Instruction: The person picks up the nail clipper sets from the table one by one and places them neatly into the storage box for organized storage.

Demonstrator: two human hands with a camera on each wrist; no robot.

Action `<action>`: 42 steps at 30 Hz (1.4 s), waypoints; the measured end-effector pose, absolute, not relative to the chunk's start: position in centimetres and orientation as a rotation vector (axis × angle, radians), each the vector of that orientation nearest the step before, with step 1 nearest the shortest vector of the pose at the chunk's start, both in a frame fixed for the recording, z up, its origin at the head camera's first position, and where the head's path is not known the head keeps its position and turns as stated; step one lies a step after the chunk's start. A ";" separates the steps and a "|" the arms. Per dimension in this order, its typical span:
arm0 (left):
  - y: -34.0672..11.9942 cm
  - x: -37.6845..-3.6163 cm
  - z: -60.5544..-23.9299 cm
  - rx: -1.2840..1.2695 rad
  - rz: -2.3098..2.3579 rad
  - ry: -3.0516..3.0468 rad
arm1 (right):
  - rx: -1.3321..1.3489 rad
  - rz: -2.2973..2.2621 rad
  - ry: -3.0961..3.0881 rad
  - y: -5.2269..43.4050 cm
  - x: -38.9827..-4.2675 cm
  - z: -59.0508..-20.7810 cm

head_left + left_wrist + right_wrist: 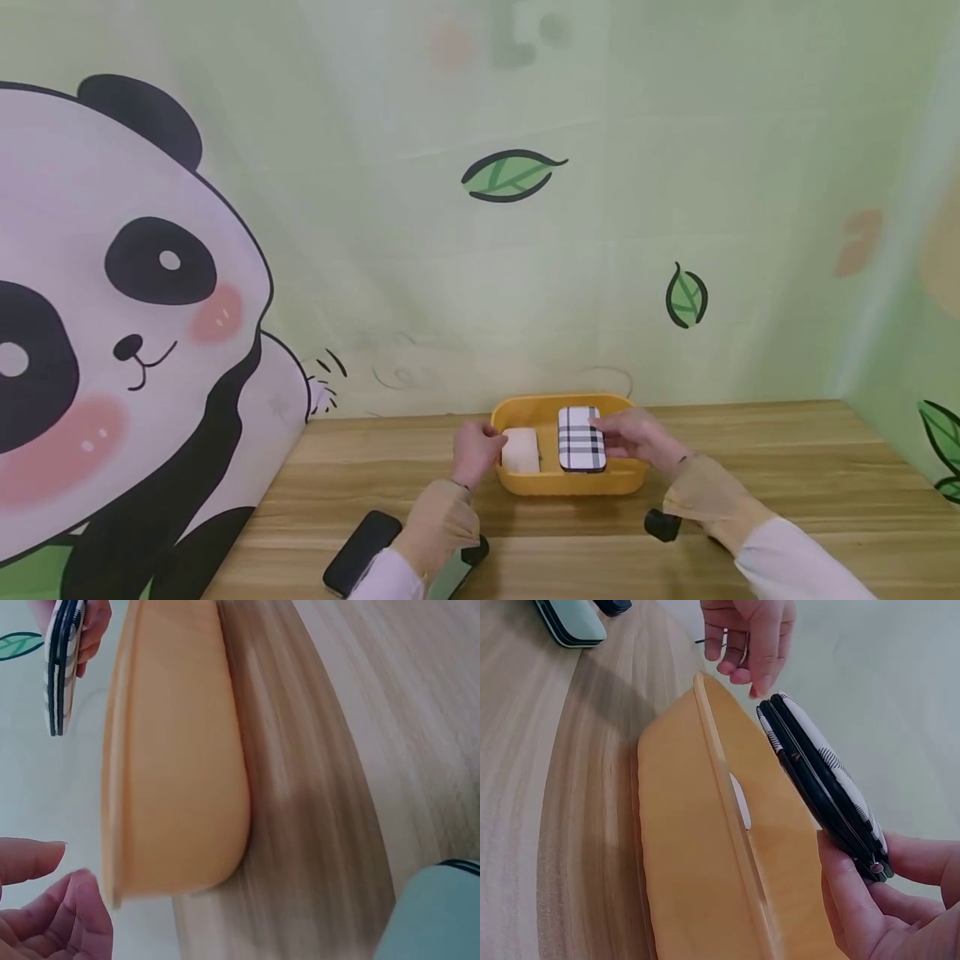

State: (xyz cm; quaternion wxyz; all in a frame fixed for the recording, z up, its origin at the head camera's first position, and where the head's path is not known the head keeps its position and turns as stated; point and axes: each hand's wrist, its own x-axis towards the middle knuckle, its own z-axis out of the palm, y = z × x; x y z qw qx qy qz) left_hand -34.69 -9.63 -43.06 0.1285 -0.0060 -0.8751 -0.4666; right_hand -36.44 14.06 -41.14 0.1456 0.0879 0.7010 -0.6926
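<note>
My right hand [641,437] pinches a black-and-white plaid zip pouch [581,440] between thumb and fingers, holding it above the right part of a yellow plastic basket [570,484]. The pouch's black zipped edge shows in the right wrist view, tilted over the rim. My left hand [477,454] is at the basket's left end with its fingers loosely bent. In the left wrist view a gap separates its thumb from its fingers, and nothing is held there. Beside that hand, inside the basket, lies a cream-coloured item [521,450]; its kind cannot be made out.
On the wooden table [795,467], a black phone-like object [363,552] lies front left. A mint-green case [435,915] is near it, partly hidden by the left forearm in the head view. A small black object [662,525] appears below the right wrist. A panda-printed backdrop [420,275] stands behind.
</note>
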 end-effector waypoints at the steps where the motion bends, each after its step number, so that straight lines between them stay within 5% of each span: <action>1: -9.7 -34.7 -43.2 -0.020 -1.310 -2.548 | 0.260 -1.994 2.017 14.1 -36.5 -41.2; 10: -9.6 -35.7 -44.4 0.106 -1.172 -2.641 | 0.262 -1.996 2.012 13.9 -37.0 -41.3; 17: -12.2 -45.9 -57.5 -0.070 -1.004 -2.550 | 0.288 -1.992 2.003 13.8 -37.5 -41.7; 29: -11.4 -47.5 -60.9 0.037 -0.890 -2.509 | 0.316 -1.926 2.046 13.2 -39.4 -42.4; 37: -11.9 -55.2 -68.8 0.202 -0.734 -2.634 | 0.390 -1.828 2.140 13.0 -40.9 -43.1; 42: -12.5 -58.6 -72.5 0.206 -0.702 -2.633 | 0.373 -1.811 2.115 14.4 -46.8 -48.6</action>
